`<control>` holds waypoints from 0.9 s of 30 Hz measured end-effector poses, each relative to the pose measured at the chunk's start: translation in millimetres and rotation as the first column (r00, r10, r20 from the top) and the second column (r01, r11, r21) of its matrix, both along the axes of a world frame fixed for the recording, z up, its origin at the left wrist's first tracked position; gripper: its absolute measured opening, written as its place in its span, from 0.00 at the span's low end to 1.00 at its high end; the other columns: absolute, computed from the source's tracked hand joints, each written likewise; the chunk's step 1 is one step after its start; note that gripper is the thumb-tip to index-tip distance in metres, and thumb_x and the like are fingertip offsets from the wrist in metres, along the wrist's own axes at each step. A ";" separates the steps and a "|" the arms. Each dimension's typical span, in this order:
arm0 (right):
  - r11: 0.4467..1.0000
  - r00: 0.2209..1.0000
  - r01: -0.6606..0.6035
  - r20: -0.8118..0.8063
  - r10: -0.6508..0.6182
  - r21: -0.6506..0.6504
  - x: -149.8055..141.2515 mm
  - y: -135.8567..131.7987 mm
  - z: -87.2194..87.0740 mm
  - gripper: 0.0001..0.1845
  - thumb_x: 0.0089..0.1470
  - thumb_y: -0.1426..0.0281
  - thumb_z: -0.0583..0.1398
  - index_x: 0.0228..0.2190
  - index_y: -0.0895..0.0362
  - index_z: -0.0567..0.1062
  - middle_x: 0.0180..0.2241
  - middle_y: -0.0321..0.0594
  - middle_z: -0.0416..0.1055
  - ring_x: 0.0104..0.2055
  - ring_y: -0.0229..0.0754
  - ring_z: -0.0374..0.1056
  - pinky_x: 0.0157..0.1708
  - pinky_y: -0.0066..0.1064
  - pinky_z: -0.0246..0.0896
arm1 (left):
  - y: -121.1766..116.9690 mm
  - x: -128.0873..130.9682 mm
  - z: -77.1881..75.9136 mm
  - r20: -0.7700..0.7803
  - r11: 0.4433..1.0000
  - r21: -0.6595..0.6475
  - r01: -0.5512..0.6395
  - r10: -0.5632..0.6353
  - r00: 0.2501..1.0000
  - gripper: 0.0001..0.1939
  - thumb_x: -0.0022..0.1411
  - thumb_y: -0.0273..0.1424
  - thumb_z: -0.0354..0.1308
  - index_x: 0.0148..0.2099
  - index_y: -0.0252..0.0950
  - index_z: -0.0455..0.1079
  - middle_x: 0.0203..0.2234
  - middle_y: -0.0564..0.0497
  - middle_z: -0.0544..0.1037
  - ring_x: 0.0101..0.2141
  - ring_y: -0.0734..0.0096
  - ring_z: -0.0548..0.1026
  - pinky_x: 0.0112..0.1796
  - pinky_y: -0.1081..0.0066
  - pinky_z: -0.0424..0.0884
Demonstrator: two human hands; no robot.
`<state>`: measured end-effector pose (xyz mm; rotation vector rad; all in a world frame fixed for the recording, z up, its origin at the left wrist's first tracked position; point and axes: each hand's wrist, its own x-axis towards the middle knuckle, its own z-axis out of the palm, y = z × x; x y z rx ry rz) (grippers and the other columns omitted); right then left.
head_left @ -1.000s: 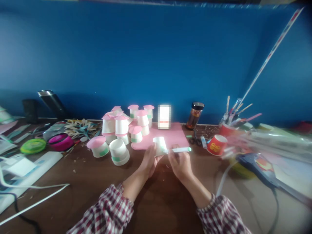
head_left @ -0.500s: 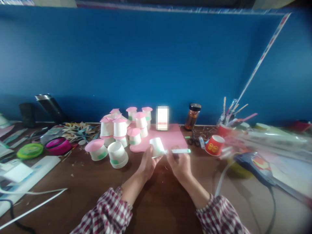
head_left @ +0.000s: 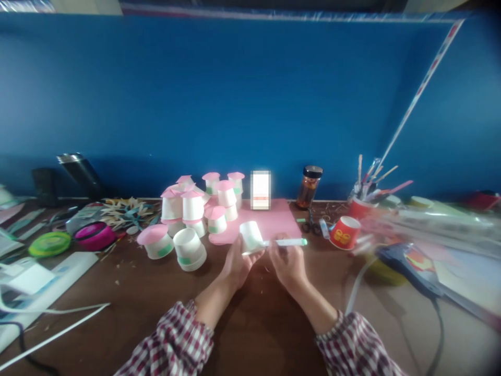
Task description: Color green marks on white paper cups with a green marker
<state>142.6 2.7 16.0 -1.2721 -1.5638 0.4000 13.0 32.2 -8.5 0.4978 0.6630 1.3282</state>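
Note:
My left hand [head_left: 238, 263] is closed around a white paper cup [head_left: 251, 236], which is tilted over the table. Pinched in my right hand [head_left: 288, 261] is a pale marker pen [head_left: 287, 242] with a green end pointing right. Its left tip is at the cup's side; whether it touches I cannot tell. Left of my hands stands a white cup stack [head_left: 189, 249] with a green patch. Beside it sits a cup with a pink paper top [head_left: 155, 241]. Several similar pink-topped cups [head_left: 192, 206] are grouped behind. Pink paper [head_left: 270, 222] lies beyond my hands.
An amber jar [head_left: 308, 189] with a black lid, black-handled scissors [head_left: 312, 226] and a red paper cup [head_left: 345, 233] are to the right. Farther right lies a corded glue gun [head_left: 410, 266]. A magenta case [head_left: 94, 236], a green round item [head_left: 49, 244] and white cables [head_left: 66, 338] occupy the left.
The held cup has tilted slightly and shifted a little left. My right hand and the marker have barely moved.

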 end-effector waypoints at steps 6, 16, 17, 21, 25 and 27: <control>1.000 1.000 -0.014 -0.022 0.014 -0.016 -0.5 -0.9 2.8 0.12 0.57 0.63 0.53 0.28 0.58 0.70 0.18 0.34 0.67 0.18 0.35 0.63 0.18 0.23 0.56 | -0.8 1.0 2.7 0.029 0.999 0.009 0.044 -0.044 0.999 0.25 0.61 0.43 0.51 0.55 0.31 0.64 0.45 0.39 0.76 0.48 0.54 0.73 0.52 0.52 0.65; 1.000 1.000 0.004 0.002 -0.004 0.023 -0.9 0.0 2.4 0.14 0.58 0.62 0.53 0.28 0.57 0.70 0.20 0.37 0.69 0.20 0.36 0.66 0.19 0.24 0.59 | -3.0 -0.1 -0.3 -0.076 0.985 0.162 0.058 -0.046 0.996 0.27 0.61 0.46 0.50 0.56 0.34 0.64 0.48 0.40 0.75 0.53 0.55 0.68 0.55 0.53 0.60; 1.000 1.000 0.009 -0.018 -0.009 0.013 -0.9 0.1 2.1 0.14 0.58 0.62 0.53 0.29 0.57 0.70 0.21 0.38 0.70 0.21 0.37 0.67 0.19 0.24 0.59 | -3.2 0.0 -0.3 -0.088 0.984 0.170 0.060 -0.046 0.995 0.28 0.61 0.47 0.50 0.57 0.34 0.64 0.48 0.40 0.75 0.53 0.54 0.68 0.55 0.53 0.60; 0.999 0.999 -0.032 -0.031 0.032 0.007 -1.7 -0.1 1.3 0.14 0.58 0.62 0.53 0.29 0.58 0.70 0.20 0.37 0.70 0.20 0.37 0.66 0.19 0.24 0.59 | -4.8 0.8 2.0 -0.110 0.981 0.179 0.068 -0.049 0.993 0.29 0.61 0.47 0.50 0.57 0.33 0.62 0.50 0.39 0.73 0.53 0.54 0.68 0.53 0.56 0.63; 1.000 1.000 -0.017 -0.012 0.017 0.011 -2.0 -0.4 1.4 0.13 0.58 0.62 0.53 0.29 0.58 0.71 0.18 0.36 0.69 0.18 0.36 0.66 0.18 0.24 0.59 | -6.3 0.6 3.6 -0.106 0.979 0.193 0.071 -0.051 0.993 0.29 0.61 0.46 0.50 0.58 0.35 0.62 0.52 0.40 0.71 0.54 0.54 0.67 0.54 0.57 0.63; 1.000 0.999 0.010 -0.039 -0.010 0.004 -1.8 -0.5 1.8 0.13 0.58 0.62 0.53 0.29 0.58 0.71 0.19 0.37 0.70 0.19 0.37 0.67 0.18 0.24 0.59 | -6.9 0.6 3.4 -0.110 0.976 0.206 0.073 -0.051 0.993 0.29 0.60 0.46 0.51 0.59 0.35 0.61 0.51 0.39 0.72 0.54 0.54 0.67 0.54 0.55 0.62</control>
